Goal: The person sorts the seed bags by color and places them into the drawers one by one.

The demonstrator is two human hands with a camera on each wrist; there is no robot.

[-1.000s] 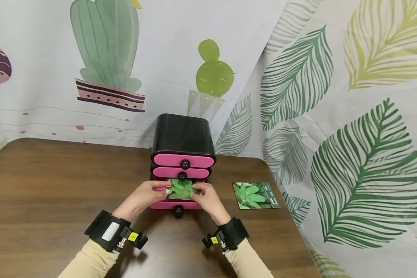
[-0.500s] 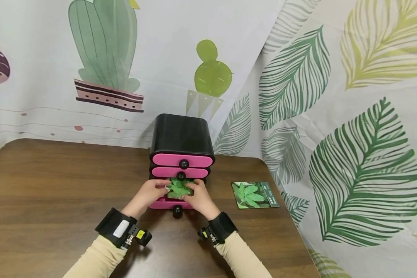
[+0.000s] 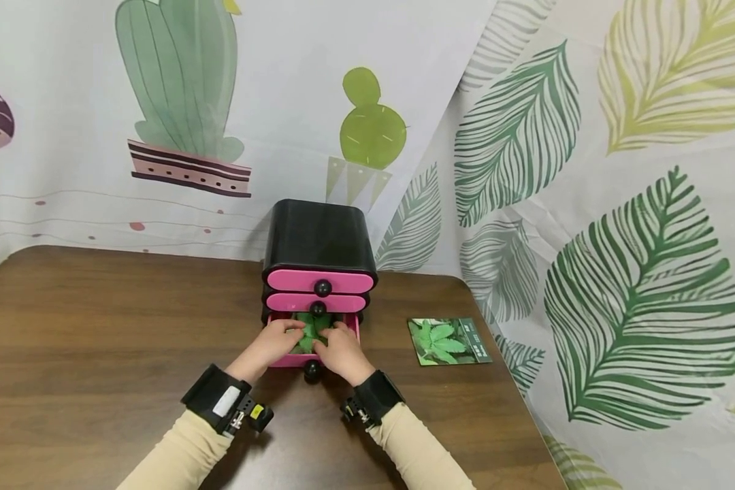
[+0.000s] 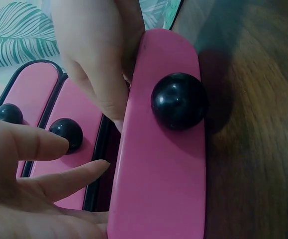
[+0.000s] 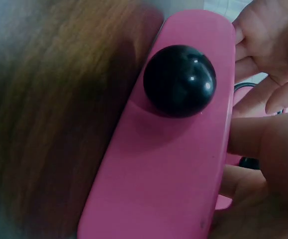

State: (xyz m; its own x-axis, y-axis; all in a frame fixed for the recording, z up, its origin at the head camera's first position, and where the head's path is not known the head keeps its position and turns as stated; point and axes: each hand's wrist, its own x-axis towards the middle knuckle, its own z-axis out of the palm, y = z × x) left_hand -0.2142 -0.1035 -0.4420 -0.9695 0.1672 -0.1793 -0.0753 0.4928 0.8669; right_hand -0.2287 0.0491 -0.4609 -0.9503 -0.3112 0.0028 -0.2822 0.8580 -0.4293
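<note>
A black mini chest of drawers (image 3: 318,235) with pink drawer fronts stands at the back of the table. Its lowest drawer (image 3: 282,362) is pulled out, and a green leaf-picture card (image 3: 308,344) lies inside, partly covered by my hands. My left hand (image 3: 277,344) reaches in from the left; in the left wrist view its thumb and finger are spread, with nothing pinched between them. From the right, my right hand (image 3: 341,350) reaches down over the card, its fingertips hidden behind the pink drawer front (image 5: 168,159) in the right wrist view.
A second leaf-picture card (image 3: 447,341) lies flat on the wooden table (image 3: 128,354), right of the chest. Round black knobs (image 3: 312,371) stick out from the drawer fronts. Behind the table hangs a patterned cloth (image 3: 282,102) with cacti and leaves.
The card held between both hands has moved slightly left and down into the lowest drawer. My right hand has shifted left, and both hands' fingers are now further inside.
</note>
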